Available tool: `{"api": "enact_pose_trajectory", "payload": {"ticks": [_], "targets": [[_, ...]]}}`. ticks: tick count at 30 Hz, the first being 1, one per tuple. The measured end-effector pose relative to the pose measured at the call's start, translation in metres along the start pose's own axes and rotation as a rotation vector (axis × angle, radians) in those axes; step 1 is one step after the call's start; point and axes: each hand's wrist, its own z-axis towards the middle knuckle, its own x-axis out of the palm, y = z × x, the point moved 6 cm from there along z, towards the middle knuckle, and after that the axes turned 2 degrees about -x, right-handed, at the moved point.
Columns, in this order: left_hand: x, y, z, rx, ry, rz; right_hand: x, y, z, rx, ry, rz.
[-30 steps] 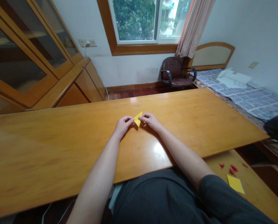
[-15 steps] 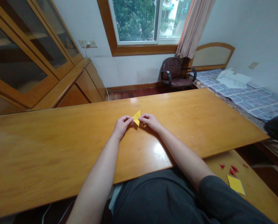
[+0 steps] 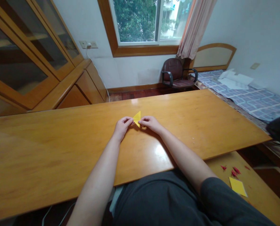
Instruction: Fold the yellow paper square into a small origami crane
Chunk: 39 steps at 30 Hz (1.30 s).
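A small piece of folded yellow paper [image 3: 137, 118], roughly triangular with one point upward, is held just above the wooden table [image 3: 67, 141]. My left hand [image 3: 123, 126] pinches its left corner between thumb and fingers. On the opposite side, my right hand [image 3: 150, 123] has its thumb and forefinger closed on the right edge, a little lower. The fingertips hide parts of the paper's edges, and its finer folds are too small to make out.
At the lower right, a lower wooden surface [image 3: 264, 194] carries a yellow paper stack [image 3: 238, 186] and several small red folded pieces [image 3: 235, 171]. A brown armchair [image 3: 174, 72] stands beyond the table. A bed [image 3: 255, 97] lies to the right, a glass-fronted cabinet [image 3: 55, 84] to the left.
The yellow paper has shifted very slightly to the left, and my right hand's fingertips with it. Both hands keep their pinch.
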Motion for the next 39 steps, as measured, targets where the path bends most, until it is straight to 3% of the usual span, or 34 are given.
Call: {"api": "enact_pose_trajectory", "payload": {"ticks": [11, 28, 35, 39], "targets": [[0.003, -0.004, -0.001, 0.022, 0.015, 0.019, 0.005, -0.003, 0.002, -0.021, 0.05, -0.047], [-0.014, 0.012, 0.007, 0.033, -0.131, -0.16, 0.005, -0.004, -0.002, 0.03, 0.055, -0.053], [-0.015, 0.009, 0.006, 0.027, -0.166, -0.131, 0.004, -0.002, -0.002, -0.033, 0.05, -0.026], [-0.01, 0.005, 0.003, 0.024, -0.117, -0.051, 0.004, -0.002, 0.0, -0.063, 0.01, 0.015]]}}
